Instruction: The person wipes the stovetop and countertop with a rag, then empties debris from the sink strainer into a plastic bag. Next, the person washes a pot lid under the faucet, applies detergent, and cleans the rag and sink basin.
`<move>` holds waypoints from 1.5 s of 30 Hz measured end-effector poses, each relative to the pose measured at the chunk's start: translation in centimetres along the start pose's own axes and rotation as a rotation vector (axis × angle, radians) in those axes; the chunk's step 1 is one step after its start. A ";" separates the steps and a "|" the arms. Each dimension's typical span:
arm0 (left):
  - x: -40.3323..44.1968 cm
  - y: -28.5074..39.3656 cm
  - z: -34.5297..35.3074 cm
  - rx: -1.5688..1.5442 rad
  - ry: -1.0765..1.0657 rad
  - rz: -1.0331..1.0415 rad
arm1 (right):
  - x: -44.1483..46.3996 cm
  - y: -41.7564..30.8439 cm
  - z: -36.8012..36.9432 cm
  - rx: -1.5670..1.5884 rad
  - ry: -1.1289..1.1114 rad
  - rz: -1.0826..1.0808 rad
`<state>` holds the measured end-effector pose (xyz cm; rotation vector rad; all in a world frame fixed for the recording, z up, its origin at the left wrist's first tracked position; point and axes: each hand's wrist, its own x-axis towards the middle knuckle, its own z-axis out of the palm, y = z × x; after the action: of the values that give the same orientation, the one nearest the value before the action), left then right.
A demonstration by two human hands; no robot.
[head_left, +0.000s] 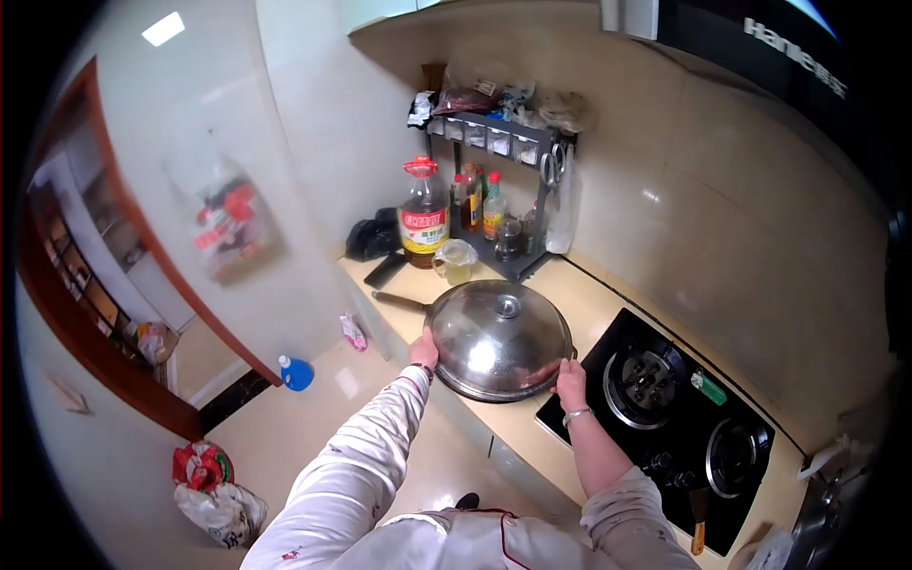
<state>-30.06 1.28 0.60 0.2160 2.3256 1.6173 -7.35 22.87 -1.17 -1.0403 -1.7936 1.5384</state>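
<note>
A large pan (446,378) with a domed, see-through lid (475,328) stands at the counter's front edge, left of the stove. Its long dark handle points to the left. My left hand (424,351) grips the pan's left rim, just below where the handle joins. On the right side, my right hand (570,383) is closed on the pan's edge; whatever small grip lies under its fingers is hidden. The lid sits on the pan with its round knob (507,306) on top.
Behind the pan are a glass jug (456,264), a large oil bottle (424,218) and a dark spice rack (494,252). The black gas stove (665,408) lies to the right, with a wooden-handled spatula (699,532) on it. A blue bottle (296,373) stands on the floor.
</note>
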 end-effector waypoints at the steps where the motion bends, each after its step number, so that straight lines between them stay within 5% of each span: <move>1: 1.0 0.1 0.0 0.157 0.062 0.048 | 0.5 -0.1 0.7 -0.042 0.034 0.025; 3: 2.3 -0.2 0.5 0.374 0.152 0.129 | 1.5 -0.1 1.7 -0.056 0.058 0.072; 10: 4.5 -3.7 1.8 0.364 0.158 0.078 | 2.8 1.2 2.8 0.076 0.081 0.237; 16: 5.9 -6.0 2.4 0.183 0.125 -0.011 | 1.4 1.7 2.0 0.213 0.018 0.320; 20: 1.7 -0.8 0.8 0.064 0.280 0.150 | -3.4 -0.3 -0.1 0.286 -0.062 0.211; 22: 0.0 1.8 2.5 -0.168 0.177 0.335 | -5.4 0.1 -2.0 0.018 -0.070 0.183; 24: -2.1 6.6 5.5 -0.322 -0.030 0.421 | -7.0 0.5 -3.9 -0.362 0.095 -0.109; 27: -7.7 16.0 10.9 -0.467 -0.238 0.643 | -9.8 -3.9 -7.0 -0.393 0.183 -0.173; 30: -11.4 21.0 18.5 -0.507 -0.279 0.899 | -14.3 -8.6 -9.9 -0.341 0.310 -0.594; 32: -15.8 23.9 22.7 -0.281 -0.242 0.961 | -18.7 -13.1 -11.8 -0.320 0.233 -0.636; 33: -20.8 25.7 26.8 -0.208 -0.241 1.184 | -22.0 -15.7 -14.1 -0.438 0.261 -0.844; 40: -42.1 27.3 39.8 0.081 -0.226 1.685 | -30.0 -15.6 -27.9 -0.725 0.411 -0.846; 45: -54.7 26.7 46.2 0.226 -0.225 1.723 | -38.0 -13.9 -37.6 -0.660 0.558 -0.691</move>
<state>35.43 35.91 19.35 2.7657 1.9027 1.4613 41.26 11.28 22.43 -0.8510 -1.9566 0.2072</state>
